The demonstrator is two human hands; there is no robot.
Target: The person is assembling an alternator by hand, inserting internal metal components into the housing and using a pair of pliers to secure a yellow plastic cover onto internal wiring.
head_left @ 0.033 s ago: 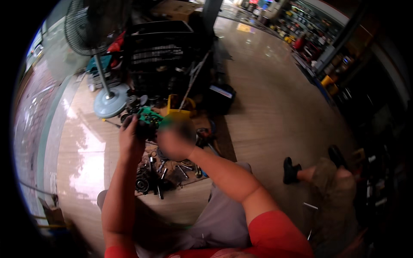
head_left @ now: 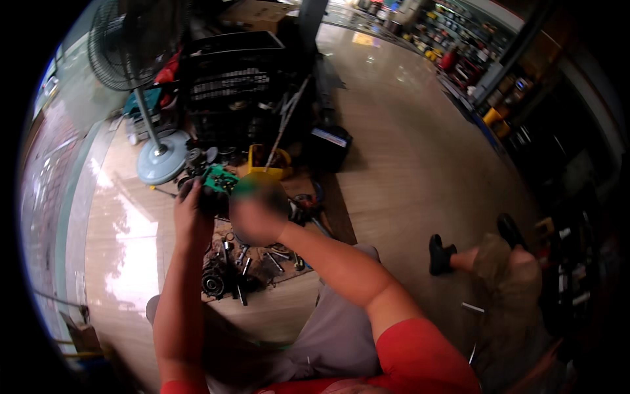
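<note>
My left hand [head_left: 188, 209] is closed around a dark, greasy-looking part [head_left: 211, 202] held above the mat; its exact kind does not show. Close beside it on the right is my right hand [head_left: 257, 215], whose fingers are lost in a blurred patch. Just beyond the hands lies a green tray [head_left: 218, 176] with small pieces in it, and a yellow bin [head_left: 281, 173] stands behind. Below the hands, a dark round ribbed part [head_left: 212, 284], a spanner [head_left: 241, 254] and several metal rods or sockets [head_left: 247, 266] lie on the brown mat [head_left: 341, 220].
A standing fan with a pale round base [head_left: 172, 164] is at the far left. A black rack [head_left: 233, 56] and a dark box [head_left: 330, 146] stand ahead. On the right, another person's legs and a black shoe [head_left: 440, 256] show near dark shelving.
The whole view has shifted slightly, so the scene sits a little farther left. Both hands remain close together around the dark part.
</note>
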